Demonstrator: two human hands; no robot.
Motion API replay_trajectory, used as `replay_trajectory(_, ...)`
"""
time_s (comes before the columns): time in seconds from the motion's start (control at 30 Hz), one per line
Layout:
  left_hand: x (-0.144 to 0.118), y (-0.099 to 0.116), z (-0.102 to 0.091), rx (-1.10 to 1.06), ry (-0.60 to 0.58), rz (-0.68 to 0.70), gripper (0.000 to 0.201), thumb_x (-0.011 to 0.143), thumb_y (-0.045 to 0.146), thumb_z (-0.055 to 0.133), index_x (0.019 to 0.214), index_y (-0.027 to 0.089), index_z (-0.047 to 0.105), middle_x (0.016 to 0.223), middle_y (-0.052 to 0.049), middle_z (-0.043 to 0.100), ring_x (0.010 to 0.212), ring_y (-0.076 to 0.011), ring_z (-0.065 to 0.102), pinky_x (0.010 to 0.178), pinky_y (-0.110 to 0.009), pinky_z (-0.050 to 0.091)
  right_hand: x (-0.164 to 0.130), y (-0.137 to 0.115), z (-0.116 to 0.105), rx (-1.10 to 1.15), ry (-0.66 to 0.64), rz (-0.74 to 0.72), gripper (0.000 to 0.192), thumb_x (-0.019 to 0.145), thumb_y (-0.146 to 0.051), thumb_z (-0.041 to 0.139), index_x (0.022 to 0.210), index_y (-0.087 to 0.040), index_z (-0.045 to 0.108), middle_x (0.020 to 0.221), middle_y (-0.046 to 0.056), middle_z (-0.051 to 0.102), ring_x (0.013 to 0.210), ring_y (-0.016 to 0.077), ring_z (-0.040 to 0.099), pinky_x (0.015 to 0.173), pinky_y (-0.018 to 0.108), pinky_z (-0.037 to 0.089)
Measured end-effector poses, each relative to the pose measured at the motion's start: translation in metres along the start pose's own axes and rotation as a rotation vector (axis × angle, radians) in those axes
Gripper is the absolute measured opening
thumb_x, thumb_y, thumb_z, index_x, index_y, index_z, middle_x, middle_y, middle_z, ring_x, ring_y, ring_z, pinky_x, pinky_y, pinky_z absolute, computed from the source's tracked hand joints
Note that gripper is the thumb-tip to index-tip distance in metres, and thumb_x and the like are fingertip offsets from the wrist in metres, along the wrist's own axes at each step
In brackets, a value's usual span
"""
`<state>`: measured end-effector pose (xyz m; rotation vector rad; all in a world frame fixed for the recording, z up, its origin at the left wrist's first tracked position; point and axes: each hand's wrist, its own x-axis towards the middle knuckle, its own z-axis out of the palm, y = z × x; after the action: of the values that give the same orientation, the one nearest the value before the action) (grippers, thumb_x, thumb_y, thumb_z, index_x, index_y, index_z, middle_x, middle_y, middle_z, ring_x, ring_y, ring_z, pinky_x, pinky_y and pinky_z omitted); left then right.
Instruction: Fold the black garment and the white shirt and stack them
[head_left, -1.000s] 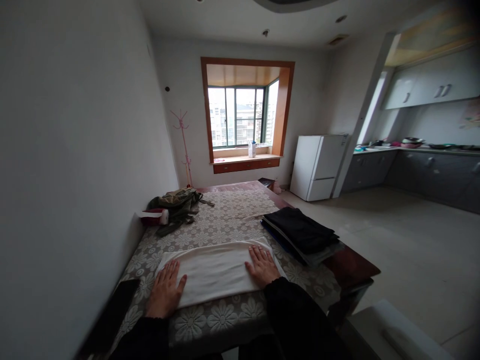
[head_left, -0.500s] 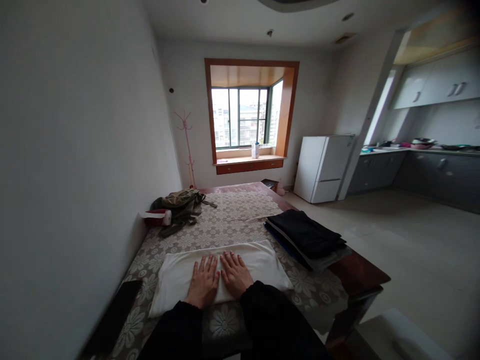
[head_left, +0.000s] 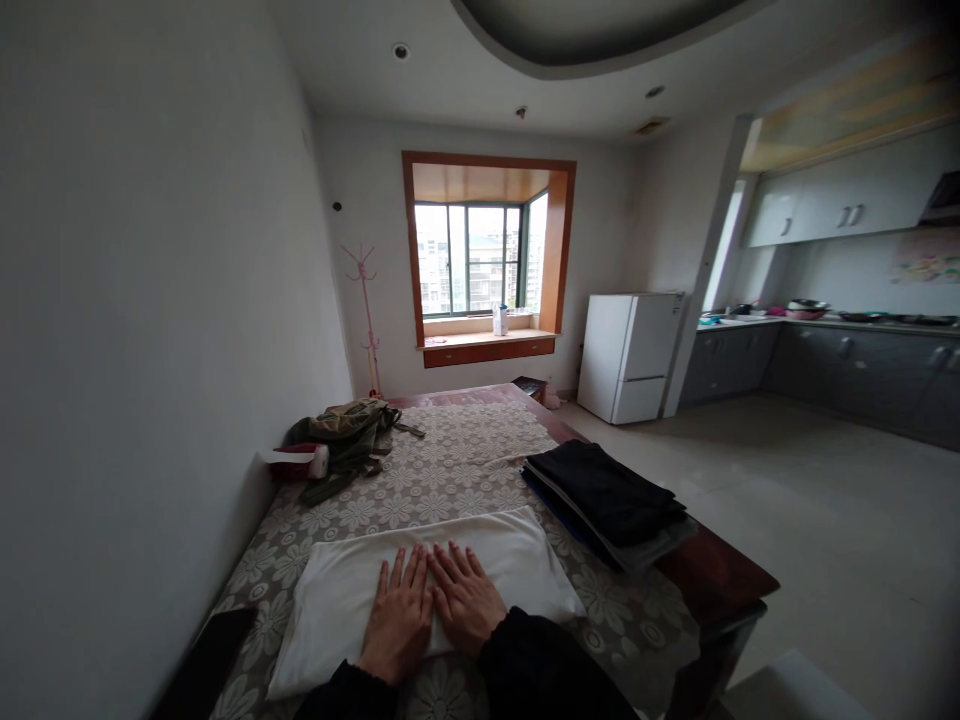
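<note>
A folded white cloth (head_left: 337, 590), perhaps a garment, lies flat on the table's floral lace tablecloth (head_left: 435, 470). On top of it rests my left hand (head_left: 399, 615), palm down with fingers stretched out. My right hand (head_left: 466, 598) lies flat right beside it, fingers spread, and the two hands touch or nearly touch at the middle of the cloth. Neither hand grips anything. To the right of the cloth sits a stack of folded dark clothes (head_left: 607, 495), black on top with grey and blue edges below.
A green backpack (head_left: 345, 435) and a red tissue box (head_left: 296, 462) lie at the table's left, by the wall. A black flat object (head_left: 206, 660) is at the near left edge. The wooden table corner (head_left: 720, 570) juts out at right. A white fridge (head_left: 630, 355) stands beyond.
The camera view has tilted up, so the room sits lower in the picture. My hands stay flat on the white cloth and have come slightly closer together.
</note>
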<state>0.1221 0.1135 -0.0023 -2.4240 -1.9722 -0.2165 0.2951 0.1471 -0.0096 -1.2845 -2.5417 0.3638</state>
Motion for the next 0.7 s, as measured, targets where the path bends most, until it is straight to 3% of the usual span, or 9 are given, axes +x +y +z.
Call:
replay_trajectory(0.17, -0.008, -0.010, -0.001, -0.025, -0.006, 0.045, 0.059, 0.104, 0.041, 0.026, 0.162, 0.026, 0.025, 0.169, -0.005, 0.029, 0.158, -0.0287, 0.027, 0.128, -0.057, 0.024, -0.008, 0.004, 0.001, 0.010, 0.022, 0.032, 0.060, 0.107, -0.051, 0.029, 0.164, -0.032, 0.028, 0.172, 0.001, 0.023, 0.159, 0.0320, 0.019, 0.129, 0.056, 0.017)
replay_trajectory(0.47, -0.038, -0.044, -0.008, -0.024, 0.001, 0.015, 0.061, 0.103, 0.052, 0.033, 0.160, 0.032, 0.027, 0.168, -0.001, 0.030, 0.157, -0.0279, 0.029, 0.128, -0.053, 0.027, -0.029, 0.028, -0.005, -0.038, 0.108, 0.141, 0.068, 0.105, -0.061, 0.030, 0.164, -0.026, 0.032, 0.170, 0.006, 0.027, 0.158, 0.0340, 0.022, 0.129, 0.057, 0.016)
replay_trajectory(0.7, -0.069, -0.091, 0.021, -0.009, 0.021, -0.090, 0.060, 0.099, 0.054, 0.038, 0.156, 0.036, 0.036, 0.163, 0.002, 0.040, 0.153, -0.0295, 0.038, 0.127, -0.052, 0.031, -0.062, 0.059, -0.001, -0.137, 0.199, 0.161, 0.065, 0.105, -0.058, 0.035, 0.163, -0.030, 0.031, 0.169, 0.003, 0.028, 0.156, 0.0334, 0.029, 0.128, 0.057, 0.022)
